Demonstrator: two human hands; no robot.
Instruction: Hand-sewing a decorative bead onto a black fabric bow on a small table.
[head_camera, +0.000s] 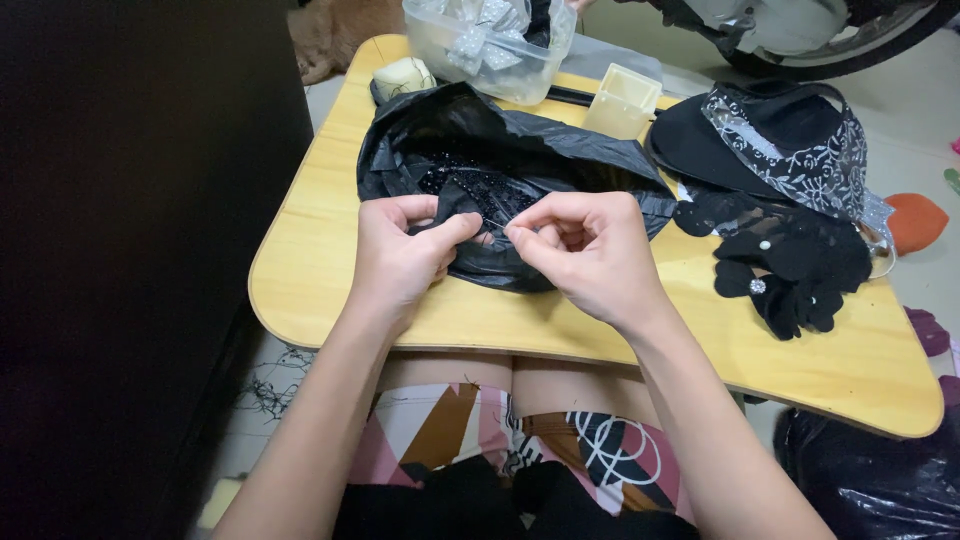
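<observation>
My left hand (400, 255) and my right hand (585, 250) meet over a crumpled black plastic bag (560, 160) that lies on a yellow wooden lap table (310, 260). Small black beads (450, 180) fill the bag's open mouth. My left thumb and fingers pinch a small black piece (470, 222). My right thumb and forefinger are pressed together right beside it, apparently on something very thin, too fine to make out.
A clear plastic box (490, 45) with silver bows stands at the table's back, a small cream cup (622, 100) beside it. On the right lie a black visor with lace (790, 140) and black fabric flowers (790, 265). A dark cabinet (130, 250) is at left.
</observation>
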